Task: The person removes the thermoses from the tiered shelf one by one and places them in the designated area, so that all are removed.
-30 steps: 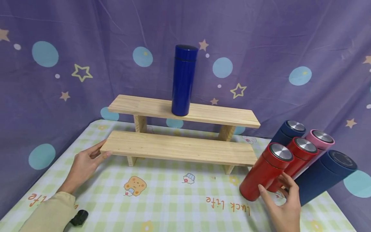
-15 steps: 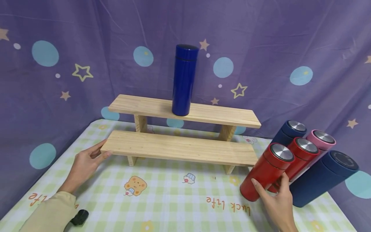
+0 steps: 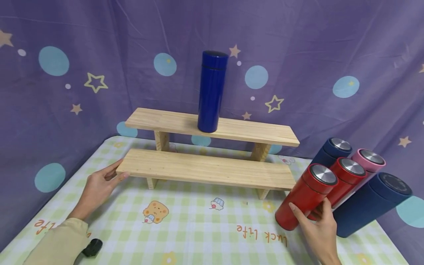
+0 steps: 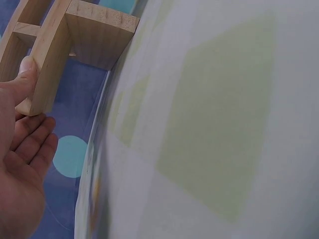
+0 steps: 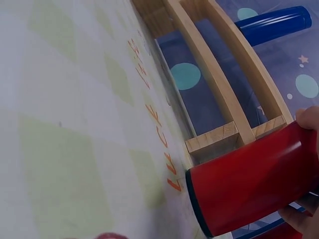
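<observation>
A two-tier wooden shelf stands on the checked cloth. My left hand grips the left end of its lower board, thumb at the front corner and fingers behind, as the left wrist view also shows. On the upper board, near the middle, a glossy blue thermos stands upright. My right hand holds the front red thermos by its lower body, thumb on the left side and fingers round the right. In the right wrist view the bottle's dark base is close to the cloth; whether it touches cannot be told.
Right behind the held bottle stand a second red thermos, a pink thermos, a dark blue thermos and a wider dark blue thermos. A small black object is by the left sleeve. A purple curtain hangs behind the table.
My right hand has moved left and closed round the front red thermos, which has barely shifted. My left hand keeps its hold on the shelf.
</observation>
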Demonstrator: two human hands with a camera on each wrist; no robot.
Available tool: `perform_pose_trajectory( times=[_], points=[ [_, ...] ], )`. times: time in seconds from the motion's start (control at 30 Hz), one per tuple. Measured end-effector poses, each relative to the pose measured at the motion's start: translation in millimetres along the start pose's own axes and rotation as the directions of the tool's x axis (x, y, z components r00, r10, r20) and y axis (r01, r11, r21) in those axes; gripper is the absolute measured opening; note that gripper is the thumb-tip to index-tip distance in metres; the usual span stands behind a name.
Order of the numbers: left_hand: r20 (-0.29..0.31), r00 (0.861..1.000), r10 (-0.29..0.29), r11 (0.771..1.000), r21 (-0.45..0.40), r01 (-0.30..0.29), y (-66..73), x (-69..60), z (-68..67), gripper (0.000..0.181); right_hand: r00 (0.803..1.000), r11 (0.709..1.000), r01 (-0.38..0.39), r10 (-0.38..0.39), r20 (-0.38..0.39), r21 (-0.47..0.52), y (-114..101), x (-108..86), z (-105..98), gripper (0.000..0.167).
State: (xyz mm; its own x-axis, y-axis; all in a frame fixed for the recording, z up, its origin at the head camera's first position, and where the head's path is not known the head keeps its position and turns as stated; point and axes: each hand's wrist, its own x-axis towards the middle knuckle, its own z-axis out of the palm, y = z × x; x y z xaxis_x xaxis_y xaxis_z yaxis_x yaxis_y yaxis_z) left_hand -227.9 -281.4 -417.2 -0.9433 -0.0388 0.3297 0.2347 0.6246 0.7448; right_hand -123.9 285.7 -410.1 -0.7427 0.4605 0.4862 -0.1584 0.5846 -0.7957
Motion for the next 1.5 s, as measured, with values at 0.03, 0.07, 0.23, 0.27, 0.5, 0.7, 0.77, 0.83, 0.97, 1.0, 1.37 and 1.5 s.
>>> perform_pose_trajectory(
  times=[0.03, 0.07, 0.23, 0.27, 0.5, 0.7, 0.77, 0.83, 0.97, 1.0, 1.37, 1.5],
  points=[
    [0.000, 1.000, 0.001, 1.000, -0.004, -0.001, 0.1, 0.1, 0.0, 0.068, 1.000, 1.000, 0.006, -0.006, -0.005, 0.005, 1, 0.0, 0, 0.064],
    [-0.001, 1.000, 0.004, 1.000, -0.004, -0.004, 0.1, 0.3, 0.2, 0.067, 1.000, 1.000, 0.012, -0.012, -0.011, 0.009, 1, 0.1, 0, 0.064],
    [-0.005, 1.000, 0.018, 1.000, -0.002, -0.018, 1.2, 0.7, 1.0, 0.066, 0.999, 0.999, 0.040, -0.040, -0.034, 0.010, -1, 0.4, -3, 0.065],
    [-0.006, 1.000, 0.020, 1.000, 0.002, -0.020, 1.3, 0.6, 1.1, 0.066, 0.998, 0.999, 0.047, -0.046, -0.038, 0.012, -3, 1.2, -3, 0.065],
    [-0.010, 1.000, 0.014, 1.000, 0.002, -0.014, 0.9, 0.2, 0.2, 0.067, 0.993, 0.994, 0.105, -0.104, -0.051, 0.030, -14, 10.9, -10, 0.063],
    [-0.008, 1.000, 0.014, 1.000, 0.009, -0.014, -0.3, 0.4, -0.2, 0.067, 0.989, 0.989, 0.146, -0.144, -0.042, 0.040, -21, 16.4, -15, 0.063],
    [-0.009, 1.000, 0.015, 1.000, 0.007, -0.015, -0.6, 0.8, -0.1, 0.067, 0.987, 0.986, 0.160, -0.158, -0.030, 0.051, -24, 18.3, -16, 0.064],
    [-0.011, 1.000, 0.016, 1.000, 0.003, -0.016, -0.8, 1.1, 0.0, 0.066, 0.984, 0.983, 0.177, -0.176, -0.015, 0.056, -27, 20.5, -16, 0.065],
    [-0.012, 1.000, 0.014, 1.000, 0.006, -0.014, -1.1, 1.0, 0.0, 0.066, 0.974, 0.972, 0.224, -0.226, 0.021, 0.074, -36, 26.8, -16, 0.069],
    [-0.011, 1.000, 0.012, 1.000, 0.008, -0.012, -1.1, 0.8, -0.2, 0.066, 0.971, 0.969, 0.233, -0.236, 0.031, 0.079, -39, 28.4, -16, 0.069],
    [-0.011, 1.000, 0.015, 1.000, 0.015, -0.015, -1.0, -0.2, -0.5, 0.066, 0.941, 0.943, 0.311, -0.323, 0.099, 0.122, -62, 46.3, -4, 0.070],
    [-0.013, 1.000, 0.022, 1.000, 0.007, -0.022, -0.8, 0.4, 0.2, 0.065, 0.935, 0.936, 0.321, -0.338, 0.109, 0.145, -68, 53.0, 1, 0.071]
  ],
)
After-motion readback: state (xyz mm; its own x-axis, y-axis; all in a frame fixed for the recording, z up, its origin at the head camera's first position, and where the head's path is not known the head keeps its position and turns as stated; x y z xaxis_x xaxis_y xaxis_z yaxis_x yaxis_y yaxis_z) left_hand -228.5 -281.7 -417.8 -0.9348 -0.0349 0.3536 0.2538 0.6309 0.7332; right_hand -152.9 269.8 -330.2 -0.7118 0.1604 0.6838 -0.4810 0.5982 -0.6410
